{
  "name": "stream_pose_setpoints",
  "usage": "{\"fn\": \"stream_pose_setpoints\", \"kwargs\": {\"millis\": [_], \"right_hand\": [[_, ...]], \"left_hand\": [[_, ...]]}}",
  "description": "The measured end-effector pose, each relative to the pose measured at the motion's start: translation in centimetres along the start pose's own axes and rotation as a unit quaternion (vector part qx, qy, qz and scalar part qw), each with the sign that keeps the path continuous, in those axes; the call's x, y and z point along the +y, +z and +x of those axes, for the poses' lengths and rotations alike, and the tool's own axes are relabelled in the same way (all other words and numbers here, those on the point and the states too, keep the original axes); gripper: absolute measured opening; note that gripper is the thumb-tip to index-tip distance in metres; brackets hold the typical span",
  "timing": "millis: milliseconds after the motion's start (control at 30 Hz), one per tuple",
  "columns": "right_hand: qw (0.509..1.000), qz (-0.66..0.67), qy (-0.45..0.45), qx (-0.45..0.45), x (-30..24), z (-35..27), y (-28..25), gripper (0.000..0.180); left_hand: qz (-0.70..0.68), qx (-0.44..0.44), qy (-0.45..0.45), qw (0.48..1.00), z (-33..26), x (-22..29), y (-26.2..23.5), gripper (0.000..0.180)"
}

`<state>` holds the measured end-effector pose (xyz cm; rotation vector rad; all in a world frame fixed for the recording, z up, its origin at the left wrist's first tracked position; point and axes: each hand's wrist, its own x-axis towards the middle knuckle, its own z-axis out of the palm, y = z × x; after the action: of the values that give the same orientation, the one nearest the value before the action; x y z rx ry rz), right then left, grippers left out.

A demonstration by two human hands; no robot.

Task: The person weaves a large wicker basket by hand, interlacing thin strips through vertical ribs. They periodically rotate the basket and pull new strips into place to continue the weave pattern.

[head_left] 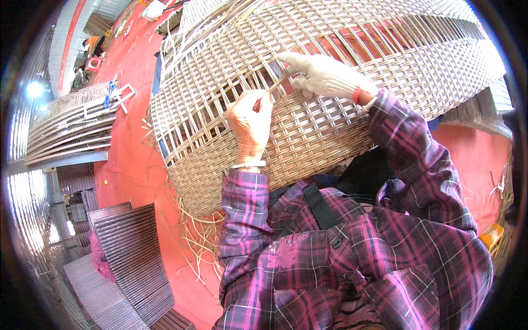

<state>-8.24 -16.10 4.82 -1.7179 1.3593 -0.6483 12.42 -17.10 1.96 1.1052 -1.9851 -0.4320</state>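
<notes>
Wicker panel [330, 121]: left hand [250, 124] grip pinched on strand [275, 85]; gloved right hand [324, 74] fingers curled on weave.

I see a red floor [132, 165] carrying everything here. At twelve o'clock a large half-woven tan wicker frame [308, 121] rests on it, and loose pale cane strips [201, 236] are scattered on the floor just below its lower edge. At nine o'clock a stack of curved woven wicker panels [69, 124] lies flat; at seven o'clock dark brown woven panels [129, 258] are stacked.
</notes>
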Motion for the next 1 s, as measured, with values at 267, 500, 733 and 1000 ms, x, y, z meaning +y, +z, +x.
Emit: {"fn": "stream_pose_setpoints", "kwargs": {"millis": [267, 500, 733, 1000], "right_hand": [[0.984, -0.148, -0.100, -0.018, 2.4, 3.5, 0.8, 0.065], [0.960, 0.270, -0.046, 0.056, 2.4, 0.6, -0.7, 0.039], [0.938, 0.254, 0.062, 0.229, 2.8, -5.6, -5.2, 0.029], [0.975, 0.166, 0.003, 0.150, 2.9, -3.3, -3.7, 0.045]], "left_hand": [[-0.020, -0.017, -0.087, 0.996, 1.0, -1.7, 2.6, 0.012], [0.007, 0.041, 0.036, 0.999, 0.7, -1.1, 4.6, 0.006], [-0.017, 0.053, 0.118, 0.991, 2.4, 1.1, 6.4, 0.015], [-0.110, -0.009, 0.042, 0.993, 2.9, 2.9, 5.7, 0.003]]}}
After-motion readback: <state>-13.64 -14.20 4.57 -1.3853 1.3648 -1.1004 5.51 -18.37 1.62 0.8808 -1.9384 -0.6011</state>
